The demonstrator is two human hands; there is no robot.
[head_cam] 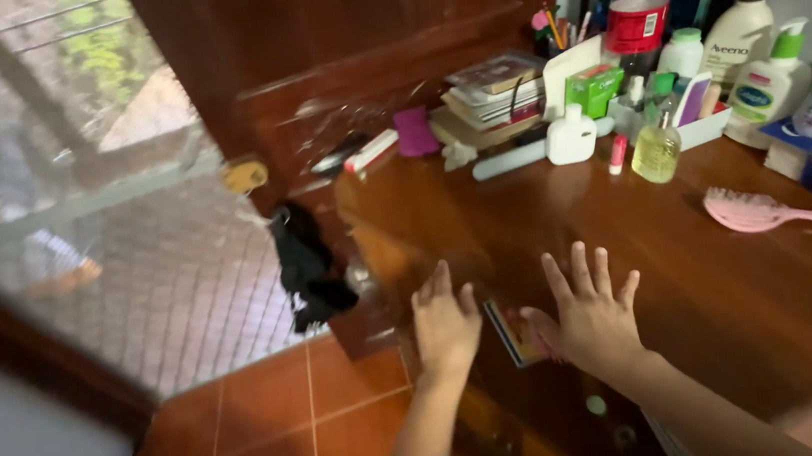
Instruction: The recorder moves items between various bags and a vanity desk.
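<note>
Hands, two, fingers spread apart: left hand (444, 322) and right hand (591, 314) flank one small book (515, 334), perhaps touching; one pink hairbrush (771, 212) nearby.

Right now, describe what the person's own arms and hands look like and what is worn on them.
Both forearms are bare as far as the picture shows: no sleeves, gloves or watch. The left hand and right hand show no rings or bracelets that I can make out, though the view is slightly blurred. Fingernails look short and unpainted.
</note>
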